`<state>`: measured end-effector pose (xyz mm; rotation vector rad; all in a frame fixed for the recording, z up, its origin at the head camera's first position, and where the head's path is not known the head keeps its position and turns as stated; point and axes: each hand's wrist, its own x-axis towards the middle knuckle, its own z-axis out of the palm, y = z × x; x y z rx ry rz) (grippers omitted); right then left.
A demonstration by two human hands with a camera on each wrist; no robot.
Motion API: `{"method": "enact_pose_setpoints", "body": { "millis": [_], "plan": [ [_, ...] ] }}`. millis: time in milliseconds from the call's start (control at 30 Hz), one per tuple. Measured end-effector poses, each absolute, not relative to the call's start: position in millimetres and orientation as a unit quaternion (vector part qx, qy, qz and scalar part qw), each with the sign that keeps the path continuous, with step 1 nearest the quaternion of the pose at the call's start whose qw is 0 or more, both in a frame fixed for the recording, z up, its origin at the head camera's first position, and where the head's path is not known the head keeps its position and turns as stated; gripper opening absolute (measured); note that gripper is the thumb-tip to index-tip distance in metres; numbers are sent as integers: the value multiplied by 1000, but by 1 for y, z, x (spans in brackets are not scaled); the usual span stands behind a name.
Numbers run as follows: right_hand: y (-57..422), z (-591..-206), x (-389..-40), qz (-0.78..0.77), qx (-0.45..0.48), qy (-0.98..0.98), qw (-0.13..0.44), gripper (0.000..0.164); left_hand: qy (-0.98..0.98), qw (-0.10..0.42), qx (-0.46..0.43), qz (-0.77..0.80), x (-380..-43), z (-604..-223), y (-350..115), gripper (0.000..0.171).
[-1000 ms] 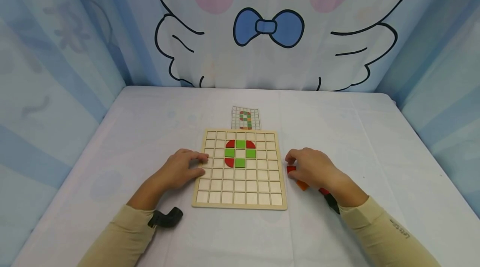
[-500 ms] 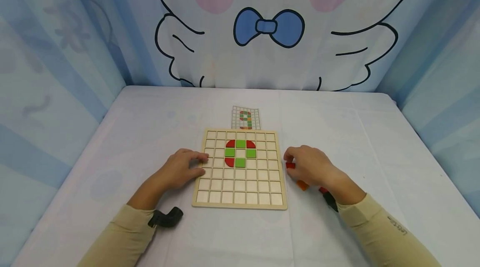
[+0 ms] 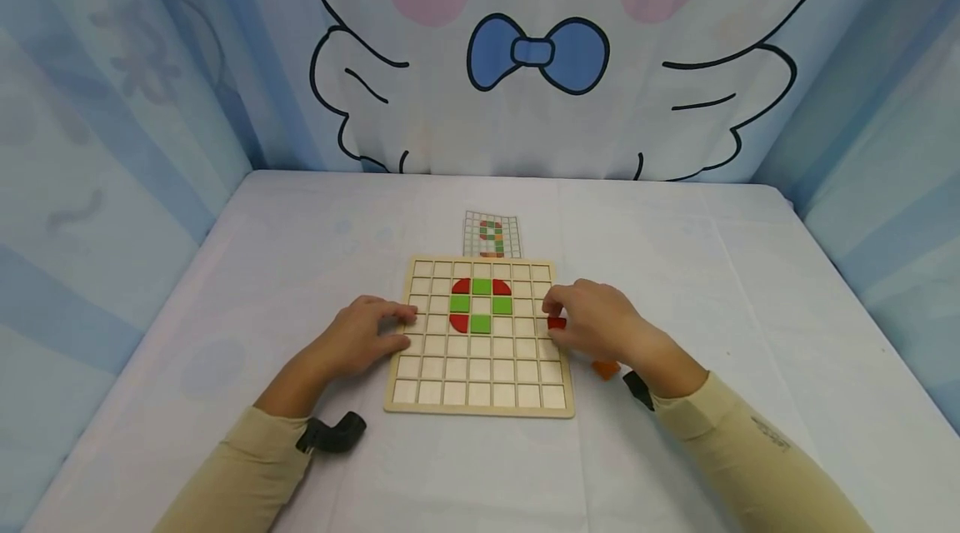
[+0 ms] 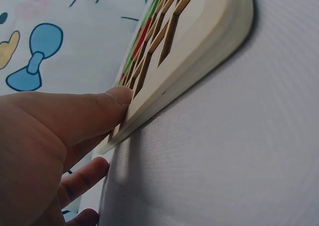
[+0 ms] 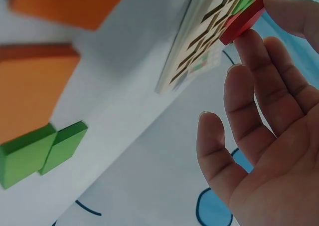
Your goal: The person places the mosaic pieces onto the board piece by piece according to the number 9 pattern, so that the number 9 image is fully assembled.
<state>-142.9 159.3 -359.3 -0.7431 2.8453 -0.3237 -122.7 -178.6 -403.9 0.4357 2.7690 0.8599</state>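
A wooden grid board (image 3: pixel 480 411) lies in the middle of the table, with red quarter-round and green square tiles (image 3: pixel 482 286) set in a ring in its upper cells. My left hand (image 3: pixel 360 337) rests at the board's left edge; in the left wrist view its thumb (image 4: pixel 107 104) touches the rim. Over the board's right edge, my right hand (image 3: pixel 600 321) pinches a red tile (image 5: pixel 242 21) between thumb and forefinger. Its other fingers are loosely spread in the right wrist view. Only one side of the red tile shows.
A pattern card (image 3: pixel 491 233) lies behind the board, partly covered by it. Right of the board, partly hidden by my right arm, are orange tiles (image 3: pixel 606 369); the right wrist view also shows green tiles (image 5: pixel 65 146). A printed curtain (image 3: pixel 540 125) stands behind the table.
My right hand has lifted the red tile from beside the board and moved left with it, over the board's right edge. My left hand has stayed in place.
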Motion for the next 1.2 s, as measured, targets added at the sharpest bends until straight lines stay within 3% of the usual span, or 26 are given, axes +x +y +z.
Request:
{"method": "enact_pose_setpoints", "body": {
  "millis": [900, 1200],
  "plan": [
    [109, -361, -150, -77, -290, 946, 126, 21, 936, 104, 155, 299, -123, -404, -180, 26],
    [101, -364, -152, -71, -309, 942, 111, 19, 935, 101, 159, 301, -123, -404, -181, 27]
  ]
}}
